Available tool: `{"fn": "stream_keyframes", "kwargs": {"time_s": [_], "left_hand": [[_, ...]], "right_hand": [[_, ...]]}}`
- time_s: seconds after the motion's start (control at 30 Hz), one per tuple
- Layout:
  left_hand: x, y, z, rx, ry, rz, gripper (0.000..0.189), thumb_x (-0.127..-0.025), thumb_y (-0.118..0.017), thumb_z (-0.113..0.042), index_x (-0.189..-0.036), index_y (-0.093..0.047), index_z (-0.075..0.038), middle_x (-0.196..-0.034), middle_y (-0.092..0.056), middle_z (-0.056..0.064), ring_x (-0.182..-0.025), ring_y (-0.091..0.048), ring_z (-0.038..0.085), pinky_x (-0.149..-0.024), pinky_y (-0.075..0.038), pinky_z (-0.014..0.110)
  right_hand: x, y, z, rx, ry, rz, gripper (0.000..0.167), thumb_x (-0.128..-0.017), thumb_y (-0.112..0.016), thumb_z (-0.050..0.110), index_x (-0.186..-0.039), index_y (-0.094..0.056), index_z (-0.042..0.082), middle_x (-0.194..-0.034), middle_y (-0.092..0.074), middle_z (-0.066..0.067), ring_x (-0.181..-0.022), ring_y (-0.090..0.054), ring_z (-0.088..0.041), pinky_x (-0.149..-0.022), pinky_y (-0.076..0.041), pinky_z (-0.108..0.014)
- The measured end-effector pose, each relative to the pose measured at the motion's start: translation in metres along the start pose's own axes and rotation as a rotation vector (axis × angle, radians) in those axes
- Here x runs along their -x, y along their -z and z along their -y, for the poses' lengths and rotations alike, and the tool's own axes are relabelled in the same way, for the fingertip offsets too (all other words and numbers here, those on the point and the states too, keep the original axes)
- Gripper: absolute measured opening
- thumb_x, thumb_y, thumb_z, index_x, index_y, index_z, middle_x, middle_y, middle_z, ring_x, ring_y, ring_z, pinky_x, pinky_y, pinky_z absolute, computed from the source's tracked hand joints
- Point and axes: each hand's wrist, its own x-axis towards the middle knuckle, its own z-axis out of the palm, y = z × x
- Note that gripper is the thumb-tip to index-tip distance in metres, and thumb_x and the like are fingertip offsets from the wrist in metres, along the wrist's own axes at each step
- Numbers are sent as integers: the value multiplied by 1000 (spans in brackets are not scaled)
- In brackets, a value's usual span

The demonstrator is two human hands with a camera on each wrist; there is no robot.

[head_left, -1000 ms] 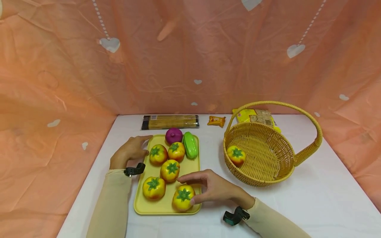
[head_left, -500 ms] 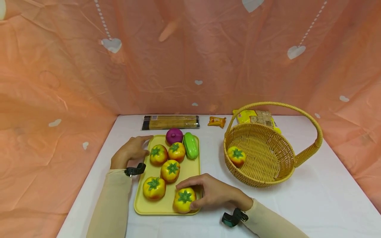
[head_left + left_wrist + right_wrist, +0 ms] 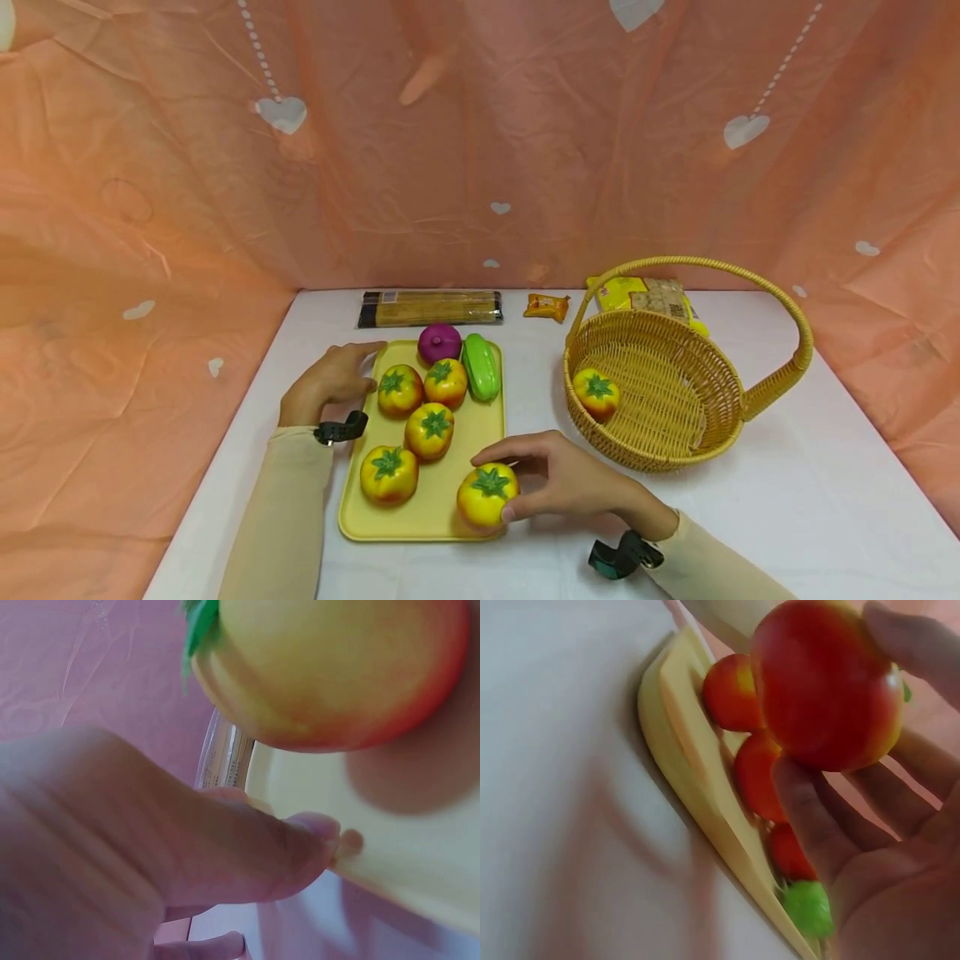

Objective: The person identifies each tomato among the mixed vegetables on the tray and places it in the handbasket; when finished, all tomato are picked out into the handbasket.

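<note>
Glossy tomato [image 3: 488, 498] is hanging just above the near right corner of the tray: smooth, squat and round, skin going from yellow on top to deep red underneath, a green star-shaped leaf cap sitting on the crown. Right hand [image 3: 577, 479] is holding it, grip clamped with the thumb on one side and fingers on the other. Left hand [image 3: 330, 379] is touching the upper left edge of the tray [image 3: 420, 530], thumb tip on the rim, thumb and index finger spread apart. Tray is matte pale yellow, rectangular, rounded corners; it's carrying four similar tomatoes [image 3: 388, 476], a round purple onion [image 3: 439, 343] and a ridged green gourd [image 3: 482, 367]. To the right, a round woven basket [image 3: 667, 408] with an arched handle is holding another tomato [image 3: 596, 395]. Everything's sitting on a white worktop [image 3: 810, 467].
</note>
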Motion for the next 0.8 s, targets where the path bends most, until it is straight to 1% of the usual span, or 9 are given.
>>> {"fn": "stream_keyframes", "kwargs": {"time_s": [0.1, 0.2, 0.37, 0.47, 0.53, 0.7, 0.8], "left_hand": [[0, 1, -1, 3, 1, 0, 74, -93, -72, -11, -164, -50, -8, -160, -55, 29, -148, -43, 63, -123, -33, 77], [0, 2, -2, 2, 0, -1, 74, -94, -72, -11, -164, -50, -7, -160, -55, 29, -148, -42, 64, -123, -33, 77], [0, 4, -1, -7, -4, -7, 73, -94, -72, -11, -164, -51, -8, -158, -57, 30, -146, -47, 62, -122, -36, 76], [0, 4, -1, -8, -3, -5, 74, -94, -73, -11, -164, -50, -8, -158, -56, 30, -145, -49, 61, -121, -37, 76], [0, 3, -1, -11, -4, -3, 73, -95, -73, -11, -164, -50, -7, -159, -56, 30, -145, -48, 61, -121, -37, 76], [0, 1, 0, -11, -11, -2, 74, -94, -74, -11, -164, -50, -7, -159, -56, 30, -146, -47, 62, -122, -36, 76], [-3, -1, 5, -6, -19, -5, 75, -93, -74, -12, -164, -51, -9, -157, -58, 30, -144, -49, 62, -120, -38, 77]], "right_hand": [[14, 8, 6, 8, -2, -45, 54, -96, -85, 13, -148, -68, 8, -147, -68, -23, -133, -68, -14, -113, -56, -31], [31, 17, 13, 6, -25, -88, 53, -97, -84, 13, -148, -68, 11, -148, -68, -22, -131, -69, -15, -112, -57, -30], [60, 32, 25, 2, -61, -174, 53, -99, -81, 11, -151, -66, 13, -149, -68, -18, -133, -68, -12, -111, -56, -26], [76, 40, 31, 23, -70, -220, 53, -100, -79, 8, -152, -65, 11, -150, -69, -12, -134, -67, -11, -109, -57, -26], [86, 45, 35, 57, -69, -247, 53, -100, -78, 6, -151, -65, 9, -150, -69, -8, -133, -68, -10, -107, -59, -26], [109, 59, 41, 100, -56, -321, 54, -98, -75, -6, -150, -64, 2, -149, -69, -14, -129, -71, -13, -104, -61, -28], [123, 68, 43, 141, -67, -384, 55, -96, -74, -11, -149, -64, 2, -149, -70, -12, -128, -72, -12, -102, -61, -27]]}}
